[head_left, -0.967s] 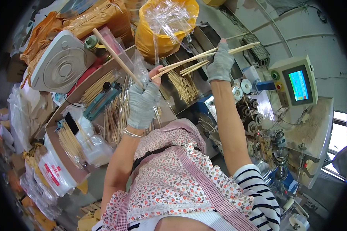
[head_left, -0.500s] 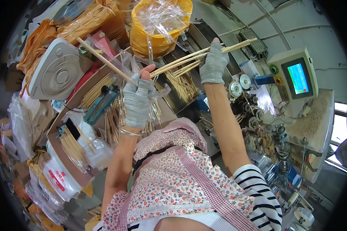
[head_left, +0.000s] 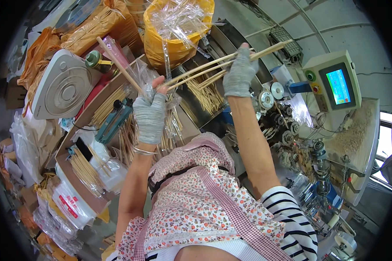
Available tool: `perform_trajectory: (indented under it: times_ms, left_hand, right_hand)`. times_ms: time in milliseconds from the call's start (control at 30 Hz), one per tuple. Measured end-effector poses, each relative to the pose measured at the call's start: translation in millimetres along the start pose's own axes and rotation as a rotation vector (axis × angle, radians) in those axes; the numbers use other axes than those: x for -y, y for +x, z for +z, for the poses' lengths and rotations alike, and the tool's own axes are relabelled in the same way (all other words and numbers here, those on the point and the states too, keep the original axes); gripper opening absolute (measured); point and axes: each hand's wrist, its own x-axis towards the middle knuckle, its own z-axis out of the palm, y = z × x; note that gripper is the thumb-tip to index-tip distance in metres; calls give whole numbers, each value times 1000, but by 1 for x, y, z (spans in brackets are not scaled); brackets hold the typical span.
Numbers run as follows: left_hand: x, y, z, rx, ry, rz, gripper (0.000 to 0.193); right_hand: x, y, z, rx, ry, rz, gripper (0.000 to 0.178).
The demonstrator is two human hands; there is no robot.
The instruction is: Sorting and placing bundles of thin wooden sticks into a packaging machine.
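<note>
My left hand (head_left: 150, 116), in a grey fingertipless glove, is closed on a wooden chopstick (head_left: 117, 61) that slants up to the left. Crumpled clear plastic film (head_left: 143, 75) clings around its fingers. My right hand (head_left: 241, 73), gloved the same way, grips a few long pale chopsticks (head_left: 272, 49) whose ends stick out past it to the right. From that hand, thin chopsticks (head_left: 202, 68) run across to the left fingertips, which touch or nearly touch them. The exact number in each hand is hidden by the gloves. Below lies a pile of loose chopsticks (head_left: 208, 98) in a metal trough.
A yellow bag of clear film scraps (head_left: 172, 50) stands ahead. To the left are a cardboard tray (head_left: 69, 150) with chopstick bundles, a teal tool (head_left: 115, 119) and a white round-plated appliance (head_left: 67, 87). On the right are machine rollers (head_left: 266, 100) and a screen panel (head_left: 336, 87).
My left hand has shifted slightly left, and its chopstick tilts more upright. The left fingers now lie nearer the chopsticks' left ends. My right hand has barely moved.
</note>
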Motion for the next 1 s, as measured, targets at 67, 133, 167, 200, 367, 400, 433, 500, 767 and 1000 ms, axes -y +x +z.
perform_trajectory:
  times_ms: [67,133,167,200,367,400,433,500,767,1000]
  left_hand:
    - [5,8,-8,-45,71,94,20]
    - [13,24,-19,-98,104,136,20]
    - [15,34,-24,-146,133,176,20]
    - [13,47,-26,-151,11,71,19]
    - [-3,144,-16,-301,-47,26,19]
    - [-3,171,-11,-305,-8,69,22]
    - [0,199,-6,-310,32,109,26]
    - [-10,236,19,-304,577,134,33]
    - [-26,289,78,-113,1026,620,33]
    - [-13,470,117,466,1463,912,58]
  right_hand:
    - [13,30,-19,56,30,-190,22]
    - [59,44,-34,-37,30,-325,19]
    - [66,69,-54,-10,123,-472,17]
    - [72,122,-101,-144,-210,-653,22]
    - [102,22,-75,-3,-348,-153,26]
    - [90,3,-76,52,-475,-46,24]
    - [81,-28,-70,189,-483,66,19]
    - [49,-52,-110,400,-688,193,15]
    - [18,-56,-189,121,-486,559,11]
    - [-169,-8,-170,57,-722,211,17]
